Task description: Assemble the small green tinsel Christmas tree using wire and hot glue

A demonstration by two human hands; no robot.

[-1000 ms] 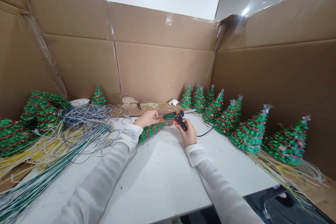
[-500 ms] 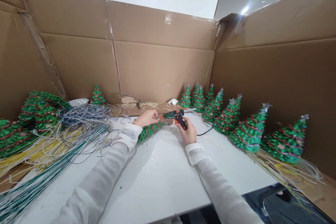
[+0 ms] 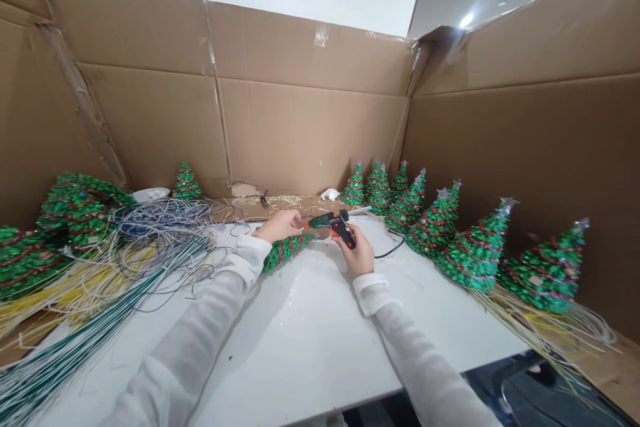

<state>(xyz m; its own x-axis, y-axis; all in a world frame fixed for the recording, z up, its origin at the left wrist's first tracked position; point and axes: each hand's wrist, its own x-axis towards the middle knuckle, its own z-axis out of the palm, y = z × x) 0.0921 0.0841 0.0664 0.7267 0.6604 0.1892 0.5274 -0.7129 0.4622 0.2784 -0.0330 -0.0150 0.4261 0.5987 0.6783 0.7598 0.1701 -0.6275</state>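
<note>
My right hand [image 3: 359, 252] is wrapped round the handle of a black and orange glue gun [image 3: 342, 230]. A pale glue stick pokes out of its back end, and the nozzle points left. At the nozzle, my left hand [image 3: 281, 224] is closed in a pinch; what its fingertips hold is too small and hidden to name. Just beneath that hand a small green Christmas tree [image 3: 286, 252] with red garland lies tilted on its side, its tip towards the gun. Whether the left hand touches this tree I cannot tell.
Several decorated trees [image 3: 477, 250] with silver stars stand along the right side. Tangled wires [image 3: 150, 227] and green strands [image 3: 107, 313] cover the left, beside more trees [image 3: 85, 210]. Cardboard walls [image 3: 310, 127] enclose the white tabletop [image 3: 300, 347]. A black cord [image 3: 393, 247] lies behind my right hand.
The glue gun has shifted slightly left and tipped a little in my right hand. My left hand and the tree under it have stayed almost still.
</note>
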